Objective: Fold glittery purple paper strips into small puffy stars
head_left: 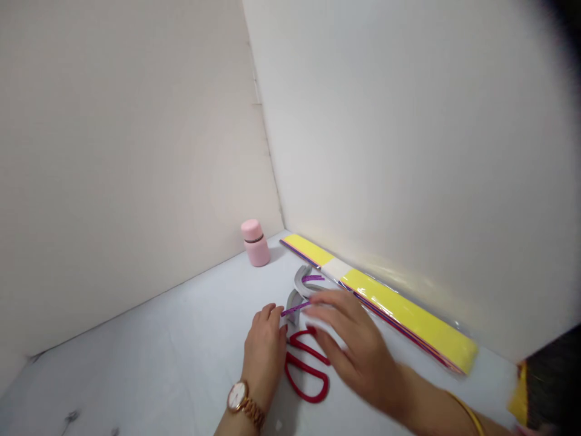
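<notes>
My left hand [265, 339], with a watch on its wrist, is closed in a pinch on one end of a narrow purple paper strip [295, 309]. The strip's other end reaches the fingertips of my right hand [354, 345]. That hand is slightly blurred, its thumb and fingers apart; whether it touches the strip I cannot tell. Between my hands lie scissors with red handles [321, 395], their blades hidden by my left hand. Just beyond are curled grey strips [299, 280] and another small purple piece [313, 278].
A pink bottle [258, 249] stands upright near the corner of the white walls. Along the right wall lies a long clear pack of coloured paper strips [399, 303], yellow on top. Something yellow [518, 399] hangs at the table's right edge.
</notes>
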The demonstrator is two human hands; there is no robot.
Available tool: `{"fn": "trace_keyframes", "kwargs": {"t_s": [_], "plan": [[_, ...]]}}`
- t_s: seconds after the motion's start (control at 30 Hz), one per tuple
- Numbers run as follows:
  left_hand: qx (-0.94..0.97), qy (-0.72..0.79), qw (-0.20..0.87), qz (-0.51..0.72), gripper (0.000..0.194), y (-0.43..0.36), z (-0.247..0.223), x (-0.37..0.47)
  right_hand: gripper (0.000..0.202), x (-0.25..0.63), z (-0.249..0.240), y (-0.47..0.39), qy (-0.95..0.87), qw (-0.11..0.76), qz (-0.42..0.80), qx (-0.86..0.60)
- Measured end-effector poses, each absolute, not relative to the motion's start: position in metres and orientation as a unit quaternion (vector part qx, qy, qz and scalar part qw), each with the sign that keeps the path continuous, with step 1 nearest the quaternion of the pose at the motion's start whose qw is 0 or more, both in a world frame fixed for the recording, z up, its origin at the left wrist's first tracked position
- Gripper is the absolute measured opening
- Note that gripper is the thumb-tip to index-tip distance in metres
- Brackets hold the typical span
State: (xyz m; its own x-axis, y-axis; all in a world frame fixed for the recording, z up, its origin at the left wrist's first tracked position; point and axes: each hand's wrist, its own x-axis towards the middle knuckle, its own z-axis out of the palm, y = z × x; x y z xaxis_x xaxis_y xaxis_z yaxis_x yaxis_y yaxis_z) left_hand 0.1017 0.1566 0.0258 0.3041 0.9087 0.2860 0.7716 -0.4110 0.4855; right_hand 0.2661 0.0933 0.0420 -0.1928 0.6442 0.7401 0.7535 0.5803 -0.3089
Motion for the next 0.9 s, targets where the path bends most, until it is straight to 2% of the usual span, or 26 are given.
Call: {"fn": "trace_keyframes", "kwargs": {"t_s": [0.1, 0.23, 0.4, 0.57, 0.73, 0.9], "plan": [[0.786, 0.522, 0.157, 0.292, 0.036, 0.154, 0.021, 0.106, 0.029, 0.268, 0.043, 0.156, -0.79, 0.304, -0.038, -0.531], [0.756, 0.528, 0.193, 0.335, 0.031, 0.131, 0.011, 0.099, 0.02, 0.276, 0.017, 0.184, -0.8, 0.251, -0.008, -0.545], [0.711, 0.516, 0.265, 0.398, 0.028, 0.111, -0.001, 0.085, 0.023, 0.277, 0.019, 0.175, -0.805, 0.238, 0.059, -0.541], [0.633, 0.513, 0.372, 0.446, 0.018, 0.098, 0.004, 0.08, 0.03, 0.258, 0.04, 0.151, -0.805, 0.239, 0.203, -0.503], [0.532, 0.52, 0.444, 0.499, 0.027, 0.094, 0.009, 0.086, 0.031, 0.236, 0.038, 0.131, -0.774, 0.248, 0.334, -0.478], [0.481, 0.53, 0.454, 0.531, 0.033, 0.099, 0.006, 0.092, 0.032, 0.228, 0.031, 0.123, -0.721, 0.278, 0.417, -0.48]]}}
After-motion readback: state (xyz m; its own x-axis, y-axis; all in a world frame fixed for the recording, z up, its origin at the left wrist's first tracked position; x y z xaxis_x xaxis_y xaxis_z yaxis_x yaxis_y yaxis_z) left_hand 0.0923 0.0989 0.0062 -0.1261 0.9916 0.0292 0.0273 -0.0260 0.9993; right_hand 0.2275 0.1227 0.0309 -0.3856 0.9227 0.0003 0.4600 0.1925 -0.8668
